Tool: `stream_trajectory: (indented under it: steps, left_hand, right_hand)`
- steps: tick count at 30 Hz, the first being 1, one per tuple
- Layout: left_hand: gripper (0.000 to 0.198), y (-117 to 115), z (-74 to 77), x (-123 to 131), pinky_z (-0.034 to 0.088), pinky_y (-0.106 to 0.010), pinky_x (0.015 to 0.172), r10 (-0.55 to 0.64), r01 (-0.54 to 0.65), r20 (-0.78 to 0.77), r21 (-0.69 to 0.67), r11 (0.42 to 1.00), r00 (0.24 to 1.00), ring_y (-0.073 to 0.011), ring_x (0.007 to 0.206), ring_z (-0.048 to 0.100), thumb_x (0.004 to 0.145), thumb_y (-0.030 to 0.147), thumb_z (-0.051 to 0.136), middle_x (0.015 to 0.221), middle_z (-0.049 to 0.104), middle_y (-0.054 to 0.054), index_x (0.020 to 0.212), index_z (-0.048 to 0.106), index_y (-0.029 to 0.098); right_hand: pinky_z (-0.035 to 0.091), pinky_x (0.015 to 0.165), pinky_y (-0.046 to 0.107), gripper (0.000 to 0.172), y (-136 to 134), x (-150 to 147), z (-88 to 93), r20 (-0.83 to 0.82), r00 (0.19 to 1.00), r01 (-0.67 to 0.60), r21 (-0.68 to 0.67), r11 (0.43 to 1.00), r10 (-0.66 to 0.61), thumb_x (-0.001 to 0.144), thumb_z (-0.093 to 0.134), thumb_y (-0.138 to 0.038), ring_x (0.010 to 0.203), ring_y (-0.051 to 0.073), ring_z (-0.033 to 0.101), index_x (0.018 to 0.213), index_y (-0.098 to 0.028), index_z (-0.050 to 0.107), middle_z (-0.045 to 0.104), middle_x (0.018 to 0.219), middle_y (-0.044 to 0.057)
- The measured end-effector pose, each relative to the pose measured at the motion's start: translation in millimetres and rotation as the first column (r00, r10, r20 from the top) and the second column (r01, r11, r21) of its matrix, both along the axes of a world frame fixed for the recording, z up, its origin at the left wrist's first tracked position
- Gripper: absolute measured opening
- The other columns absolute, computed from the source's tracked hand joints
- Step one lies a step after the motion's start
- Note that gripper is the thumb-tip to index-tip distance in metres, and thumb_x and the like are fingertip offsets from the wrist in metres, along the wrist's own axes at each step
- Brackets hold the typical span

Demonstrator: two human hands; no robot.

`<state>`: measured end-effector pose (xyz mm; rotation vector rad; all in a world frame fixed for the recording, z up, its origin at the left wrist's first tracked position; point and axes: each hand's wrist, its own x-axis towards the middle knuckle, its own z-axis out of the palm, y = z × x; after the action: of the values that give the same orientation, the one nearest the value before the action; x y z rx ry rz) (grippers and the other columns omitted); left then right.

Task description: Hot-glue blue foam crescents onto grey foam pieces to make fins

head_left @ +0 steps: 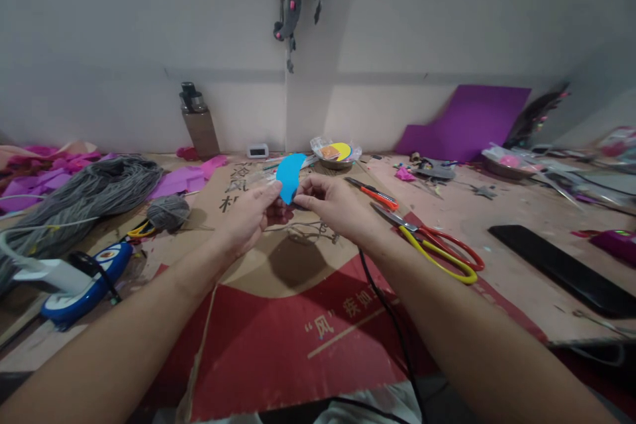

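A curved blue piece [290, 175], like thin felt or paper, is held up over the cardboard [258, 344] in the middle of the view. My left hand [256, 212] pinches its left edge between thumb and fingers. At its lower right, my right hand [325, 199] is closed, thumb against fingertips at the edge of the piece; anything small between them is hidden. To the right of my right wrist lie large scissors [432, 242] with red and yellow handles. Beyond them is an orange-and-black cutting tool [372, 193].
Grey yarn [124, 179] and a blue power strip [89, 285] lie left. A black flat slab [561, 268] rests right. Behind stand a dish [338, 154] with yellow pieces and a purple sheet [472, 122]. A black cable [392, 331] crosses the cardboard. A grey crescent ornament [293, 0] hangs above.
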<state>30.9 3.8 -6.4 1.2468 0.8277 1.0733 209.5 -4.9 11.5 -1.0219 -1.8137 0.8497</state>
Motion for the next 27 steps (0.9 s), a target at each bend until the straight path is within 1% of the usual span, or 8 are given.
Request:
stream_trajectory:
  steps: [3, 7, 11, 16, 21, 23, 25, 27]
  left_hand:
    - [0.038, -3, -0.8, 2, 0.05, -0.028, 0.066, 0.008, -0.007, 0.031, -0.032, 0.999, 0.999, -0.0133, 0.064, 0.06, 0.075, 0.052, 0.072, 0.07, 0.062, -0.003, 0.078, 0.062, 0.015]
    - [0.036, -3, 0.6, 2, 0.05, -0.026, 0.066, 0.025, -0.025, -0.045, 0.004, 1.0, 0.999, -0.0124, 0.064, 0.06, 0.07, 0.048, 0.077, 0.07, 0.064, -0.003, 0.075, 0.064, 0.015]
    - [0.033, -1, -0.2, 1, 0.05, -0.027, 0.067, 0.04, -0.026, -0.146, 0.1, 0.995, 0.988, -0.013, 0.065, 0.061, 0.074, 0.048, 0.072, 0.071, 0.066, -0.003, 0.077, 0.067, 0.015]
    - [0.032, 0, -0.7, -2, 0.048, -0.028, 0.07, 0.054, 0.006, -0.254, 0.229, 0.973, 0.966, -0.0142, 0.069, 0.062, 0.08, 0.048, 0.067, 0.074, 0.068, -0.004, 0.08, 0.067, 0.016]
    - [0.022, -1, 1.1, -5, 0.045, -0.028, 0.069, 0.113, 0.016, -0.407, 0.301, 0.954, 0.906, -0.0145, 0.068, 0.06, 0.074, 0.036, 0.073, 0.072, 0.067, -0.002, 0.075, 0.065, 0.016]
    - [0.02, 0, 0.7, -5, 0.045, -0.029, 0.068, 0.13, 0.002, -0.412, 0.306, 0.952, 0.902, -0.015, 0.068, 0.061, 0.073, 0.035, 0.073, 0.071, 0.067, -0.002, 0.074, 0.065, 0.016]
    - [0.02, 1, 0.4, -6, 0.046, -0.029, 0.067, 0.155, -0.032, -0.385, 0.307, 0.951, 0.91, -0.0151, 0.066, 0.061, 0.073, 0.035, 0.073, 0.071, 0.068, -0.002, 0.074, 0.064, 0.017]
    - [0.021, 4, 0.7, -9, 0.046, -0.029, 0.066, 0.209, -0.095, -0.35, 0.316, 0.944, 0.913, -0.015, 0.065, 0.061, 0.072, 0.036, 0.073, 0.069, 0.068, -0.002, 0.074, 0.064, 0.017]
  right_hand:
    - [0.04, 0.066, 0.028, 0.01, 1, -1, -1.9, 0.037, 0.999, 0.014, 0.039, 0.999, -0.016, 0.08, 0.06, -0.026, 0.068, 0.013, 0.052, 0.075, -0.019, 0.058, 0.059, 0.071, -0.001]
    - [0.038, 0.063, 0.027, 0.008, 0, -1, -3.4, 0.079, 0.996, 0.031, 0.082, 0.996, -0.038, 0.082, 0.059, -0.024, 0.066, 0.012, 0.051, 0.076, -0.019, 0.058, 0.057, 0.069, -0.002]
    - [0.037, 0.062, 0.027, 0.01, -3, -2, -2.9, 0.114, 0.989, 0.083, 0.107, 0.991, -0.095, 0.083, 0.06, -0.026, 0.065, 0.012, 0.051, 0.076, -0.019, 0.057, 0.056, 0.068, -0.003]
    - [0.037, 0.062, 0.027, 0.01, -3, -2, -3.8, 0.133, 0.984, 0.099, 0.136, 0.986, -0.117, 0.083, 0.059, -0.024, 0.066, 0.013, 0.051, 0.075, -0.02, 0.056, 0.057, 0.069, -0.002]
    - [0.038, 0.065, 0.028, 0.008, -1, -2, -8.6, 0.163, 0.98, 0.091, 0.161, 0.983, -0.117, 0.084, 0.059, -0.023, 0.07, 0.014, 0.054, 0.077, -0.02, 0.058, 0.061, 0.074, -0.001]
    - [0.039, 0.067, 0.028, 0.008, -2, -3, -8.9, 0.172, 0.978, 0.09, 0.173, 0.981, -0.12, 0.085, 0.058, -0.024, 0.072, 0.015, 0.056, 0.079, -0.02, 0.059, 0.063, 0.077, 0.0]
    - [0.041, 0.072, 0.03, 0.004, -4, -3, -7.7, 0.173, 0.973, 0.114, 0.221, 0.969, -0.154, 0.086, 0.059, -0.023, 0.08, 0.016, 0.058, 0.084, -0.021, 0.061, 0.066, 0.086, 0.002]
    - [0.042, 0.077, 0.031, 0.01, -5, -3, -6.2, 0.173, 0.959, 0.172, 0.28, 0.944, -0.226, 0.083, 0.063, -0.023, 0.091, 0.018, 0.058, 0.093, -0.021, 0.062, 0.065, 0.099, 0.006]
